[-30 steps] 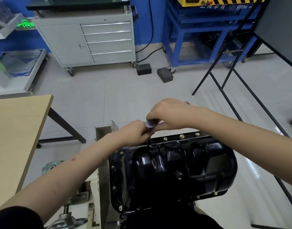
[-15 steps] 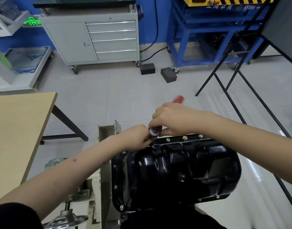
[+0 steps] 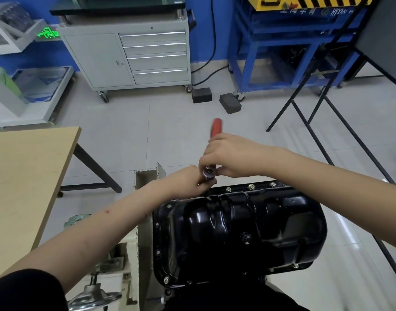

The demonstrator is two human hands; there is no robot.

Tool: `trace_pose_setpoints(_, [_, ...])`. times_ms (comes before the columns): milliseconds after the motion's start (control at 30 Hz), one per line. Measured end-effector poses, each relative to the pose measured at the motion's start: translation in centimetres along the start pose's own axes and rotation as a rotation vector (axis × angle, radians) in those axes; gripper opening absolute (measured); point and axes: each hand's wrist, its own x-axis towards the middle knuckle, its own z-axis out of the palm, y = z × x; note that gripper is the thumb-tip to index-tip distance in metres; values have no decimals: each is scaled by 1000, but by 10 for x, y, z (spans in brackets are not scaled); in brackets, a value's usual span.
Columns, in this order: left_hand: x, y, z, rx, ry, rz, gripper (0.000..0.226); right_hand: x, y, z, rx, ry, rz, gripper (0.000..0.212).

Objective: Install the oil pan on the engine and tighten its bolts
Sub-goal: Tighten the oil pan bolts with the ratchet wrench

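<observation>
Bright even overhead light, glare on glossy oil pan [image 3: 239, 230], motion-blurred red handle [image 3: 215, 127], wide-angle edge bending.

I saw a glossy black oil pan [image 3: 239, 234] at lower centre, a red ratchet handle [image 3: 215, 127] mid-frame, a pale wood table [image 3: 24, 176] at left, a grey drawer cabinet [image 3: 134, 57] up top, a blue frame [image 3: 282, 48] at upper right under yellow-and-black hazard stripes [image 3: 315, 1].

table [image 3: 24, 176] left of oil pan [image 3: 237, 232], cabinet [image 3: 129, 57] behind

white "hyxn" lettering on the blue frame [image 3: 340, 12]
</observation>
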Motion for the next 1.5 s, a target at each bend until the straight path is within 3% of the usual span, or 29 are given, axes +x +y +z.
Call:
trace_pose_setpoints(67, [1,1,2,21,39,-10,34,2,1,-2,-47,11,16,20])
trace_pose_setpoints(233, [-4,3,2,-21,188,-41,28,0,-2,-3,-3,-22,195,39])
trace_pose_setpoints(433, [-2,-2,2,101,34,48,28,4,0,-6,-44,-57,-2,23])
trace_pose_setpoints(667, [-2,-1,4,93,97,-24,25,0,-3,-2,-43,-57,131,33])
trace_pose_setpoints(767, [0,3,6,111,53,11,28,-2,-2,-1,-19,-58,52,18])
trace_pose_setpoints(867, [1,2,4,86,-16,36,30,0,-1,-2,-74,-43,-28,18])
trace_pose_setpoints(1033, [-3,0,5,59,50,-39,27,-1,-3,-2,-89,-49,111,39])
trace_pose_setpoints(1133, [-2,3,5,68,61,-18,21,-3,-4,-1,-47,-49,107,30])
trace_pose_setpoints(1233, [3,2,4,66,-27,-20,30,-1,-3,-2,-87,-63,8,20])
trace_pose_setpoints(1333, [4,0,3,60,-45,-28,32,1,-3,-4,-123,-24,13,21])
trace_pose_setpoints(1433, [-1,2,3,61,40,-49,26,-1,-6,-3,-111,-40,125,38])
trace_pose_setpoints(1500, [-2,3,5,79,70,-34,19,-3,-7,-2,-82,-43,169,38])
